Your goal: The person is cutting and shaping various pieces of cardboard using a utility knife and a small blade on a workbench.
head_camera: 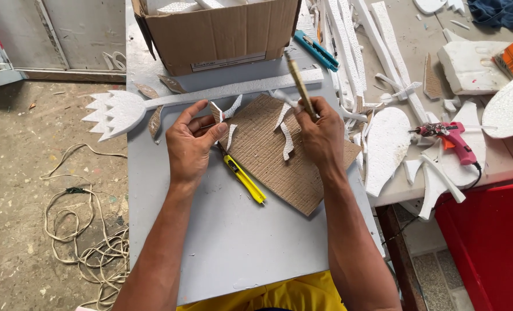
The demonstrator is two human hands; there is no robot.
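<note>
Already well along, judging by the bench: white foam flower on its stem [153, 103] cut out and lying at ten o'clock, curled foam slivers [285, 138] strewn over the scored cardboard mat [279, 161] at centre. Left hand [190, 144] pinching a small foam leaf piece [217, 112] between thumb and fingers; right hand [320, 135] closed around a slim stick-like tool [300, 86] angled toward twelve. Yellow utility knife [244, 177] idle at six of the left hand. Pink glue gun [449, 138] resting at three, untouched, so gluing probably remaining.
</note>
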